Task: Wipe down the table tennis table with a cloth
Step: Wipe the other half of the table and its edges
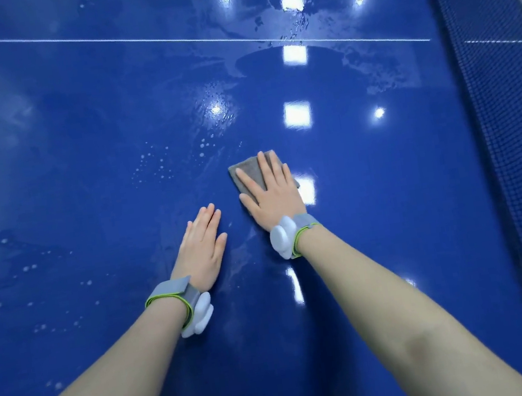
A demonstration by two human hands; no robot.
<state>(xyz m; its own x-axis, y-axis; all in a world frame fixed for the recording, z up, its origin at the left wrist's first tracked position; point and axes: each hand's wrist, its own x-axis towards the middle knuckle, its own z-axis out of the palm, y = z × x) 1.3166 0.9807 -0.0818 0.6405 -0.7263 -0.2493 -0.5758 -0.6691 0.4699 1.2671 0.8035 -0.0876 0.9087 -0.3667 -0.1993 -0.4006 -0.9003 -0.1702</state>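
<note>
My right hand [269, 193] lies flat, fingers straight and slightly spread, pressing the grey cloth [249, 174] onto the blue table [74, 123]. The cloth sits under my palm and fingers, folded, its edges showing ahead and to the left. My left hand [204, 242] rests flat beside it, fingers together, holding nothing. Droplets [161, 165] lie ahead and to the left of the cloth, with more wet streaks further up toward the white line [130, 40]. The right hand is nearer, so I judge the next stroke goes forward-left. The net [518, 128] runs along the right.
</note>
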